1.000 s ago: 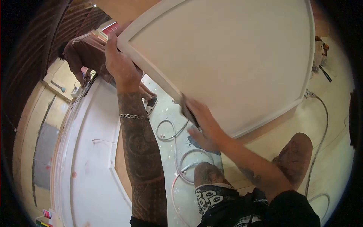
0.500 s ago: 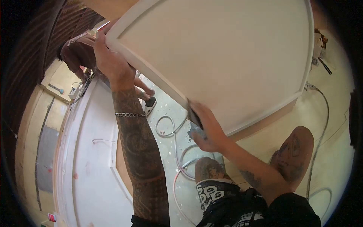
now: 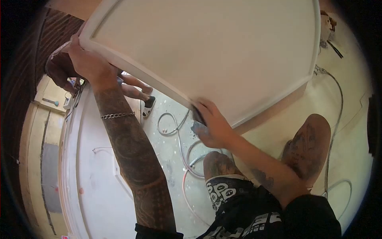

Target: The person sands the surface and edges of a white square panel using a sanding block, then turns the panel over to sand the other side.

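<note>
A large white framed panel, like a cabinet door, stands tilted before me. My left hand is wrapped round its upper left corner, the fingers partly hidden behind the edge. My right hand is closed on a dark sanding pad and presses it to the panel's lower left edge. A blue-grey flap, perhaps abrasive sheet, hangs below the pad. The pad's working face is hidden against the panel.
Another white panel lies at the left. Beyond it a co-worker bends over. A coiled hose lies on the speckled floor between my legs and the panels; a dark hose runs along the right. Tools lie at the upper right.
The view has shifted, so the panel and both hands appear farther left and higher. My right hand, with the pad, remains at the lower edge; my left still grips the corner.
</note>
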The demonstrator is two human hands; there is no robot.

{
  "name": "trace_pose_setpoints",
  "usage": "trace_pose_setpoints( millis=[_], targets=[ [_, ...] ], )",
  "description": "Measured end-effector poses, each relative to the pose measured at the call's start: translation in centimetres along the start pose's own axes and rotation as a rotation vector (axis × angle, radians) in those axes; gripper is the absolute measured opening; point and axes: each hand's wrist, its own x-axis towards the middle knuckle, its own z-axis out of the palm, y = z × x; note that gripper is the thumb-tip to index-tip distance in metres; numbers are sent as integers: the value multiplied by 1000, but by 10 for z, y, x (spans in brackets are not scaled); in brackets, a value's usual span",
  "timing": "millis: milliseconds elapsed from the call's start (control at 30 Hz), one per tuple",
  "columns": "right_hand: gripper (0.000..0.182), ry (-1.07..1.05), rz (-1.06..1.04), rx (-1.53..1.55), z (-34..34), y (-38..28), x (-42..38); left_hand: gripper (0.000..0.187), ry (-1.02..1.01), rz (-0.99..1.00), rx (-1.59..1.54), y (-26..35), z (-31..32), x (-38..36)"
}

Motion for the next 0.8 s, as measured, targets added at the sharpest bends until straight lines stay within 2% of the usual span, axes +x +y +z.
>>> trace_pose_setpoints(
  millis=[100,133,167,200,233,267,300,333,367,467,500,567,600,667,700,767,800],
  targets=[
    [86,86,31,31,11,8,-27,37,-67,549,601,-14,-13,15],
    [85,131,-62,62,20,5,-9,37,-75,542,595,-14,-16,18],
    [85,149,-87,85,19,-25,23,34,-98,372,471,-6,-17,15],
    [74,279,-209,90,18,-53,53,36,-117,192,345,-1,-19,13],
    [70,343,-238,72,19,-79,83,36,-123,154,345,-5,-28,23],
    [67,365,-243,67,15,-100,106,39,-114,632,758,-16,-43,44],
    [68,259,-201,109,5,-113,116,46,-115,1118,1160,-24,-55,53],
    [69,288,-259,120,5,-100,113,46,-131,1077,1165,-13,-50,47],
    [70,319,-322,129,8,-89,105,52,-244,753,1040,9,-40,46],
    [76,172,-71,44,10,-21,18,70,-482,-189,573,54,-19,44],
    [77,144,-16,21,14,2,-8,70,-449,-126,566,51,-15,36],
    [77,146,24,-31,18,12,-27,69,-356,111,619,39,-12,23],
    [76,171,44,-82,14,6,-24,69,-344,154,623,36,-13,20],
    [74,252,-98,79,18,-23,27,69,-329,198,631,31,-14,15],
    [66,284,-193,77,16,-47,62,68,-326,211,633,29,-12,15],
    [64,-32,-239,164,-10,-97,124,68,-313,231,639,26,-13,13],
    [64,-41,-236,169,-10,-98,126,68,-305,239,642,26,-12,14]
  ],
)
